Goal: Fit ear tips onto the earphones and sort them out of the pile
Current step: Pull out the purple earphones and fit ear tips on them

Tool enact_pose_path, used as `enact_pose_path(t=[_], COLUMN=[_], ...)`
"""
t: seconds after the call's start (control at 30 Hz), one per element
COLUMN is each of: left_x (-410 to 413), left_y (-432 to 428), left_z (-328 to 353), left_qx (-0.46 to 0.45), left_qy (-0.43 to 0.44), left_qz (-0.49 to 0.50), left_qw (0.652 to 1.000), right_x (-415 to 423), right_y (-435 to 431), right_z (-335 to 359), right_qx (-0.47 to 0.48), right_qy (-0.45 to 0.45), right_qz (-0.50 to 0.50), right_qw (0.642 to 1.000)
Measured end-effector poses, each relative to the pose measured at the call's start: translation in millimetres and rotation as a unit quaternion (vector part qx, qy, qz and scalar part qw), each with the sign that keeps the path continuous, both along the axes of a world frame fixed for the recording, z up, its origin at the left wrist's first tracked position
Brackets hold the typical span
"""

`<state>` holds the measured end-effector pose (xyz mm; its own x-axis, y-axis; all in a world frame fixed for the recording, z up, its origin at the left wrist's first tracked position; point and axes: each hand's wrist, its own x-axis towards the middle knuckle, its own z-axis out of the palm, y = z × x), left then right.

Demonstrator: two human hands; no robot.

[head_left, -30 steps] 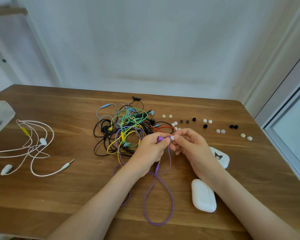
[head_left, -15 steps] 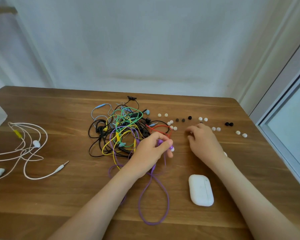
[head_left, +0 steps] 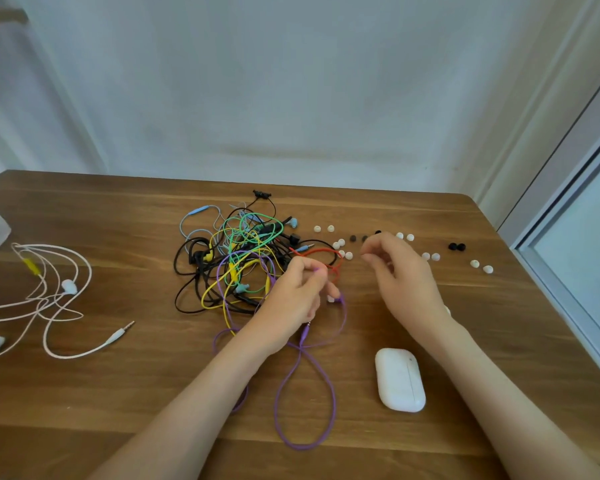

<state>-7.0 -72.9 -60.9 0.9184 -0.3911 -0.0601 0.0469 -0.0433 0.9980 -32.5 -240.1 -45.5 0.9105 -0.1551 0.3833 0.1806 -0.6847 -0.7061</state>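
Left hand (head_left: 298, 292) pinches purple earphone (head_left: 341, 298), ear tip (head_left: 330, 299) leftward

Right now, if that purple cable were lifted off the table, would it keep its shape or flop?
The purple cable would probably flop: it lies in loose loops and droops from the left hand. It looks thin, so likely light. It runs into the tangled pile, so lifting may tug that too.

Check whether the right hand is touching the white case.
Apart. The head view shows bare tabletop between the right hand and the white case, which lies nearer the person.
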Motion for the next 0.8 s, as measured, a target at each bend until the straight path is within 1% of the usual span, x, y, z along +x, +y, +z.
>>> enact_pose_path(t=[0.1, 0.2, 0.33, 0.4, 0.47, 0.57, 0.8], left_x=[-1, -2, -1, -1, 0, 0, 0], left_y=[1, 2, 1, 0, 0, 1, 1], left_z=[1, 4, 4, 4, 3, 2, 0], left_qx=[-0.003, -0.015, -0.047, -0.065, -0.072, -0.07, -0.087], left_qy=[-0.026, -0.042, -0.003, 0.016, 0.015, 0.004, 0.01], left_qz=[-0.02, -0.008, 0.024, 0.032, 0.028, 0.007, -0.01], left_qw=[0.999, 0.999, 0.999, 0.997, 0.997, 0.997, 0.996], right_x=[-5, -7, -7, -6, -5, -3, 0], right_y=[9, 14, 17, 17, 17, 17, 20], right_z=[4, 3, 1, -1, -3, -4, -12], right_qx=[0.05, 0.084, 0.183, 0.251, 0.305, 0.332, 0.386], right_qy=[0.036, 0.076, 0.105, 0.113, 0.13, 0.161, 0.166], right_qz=[0.049, 0.077, 0.084, 0.076, 0.068, 0.084, 0.127], right_qw=[0.997, 0.991, 0.974, 0.958, 0.941, 0.926, 0.899])
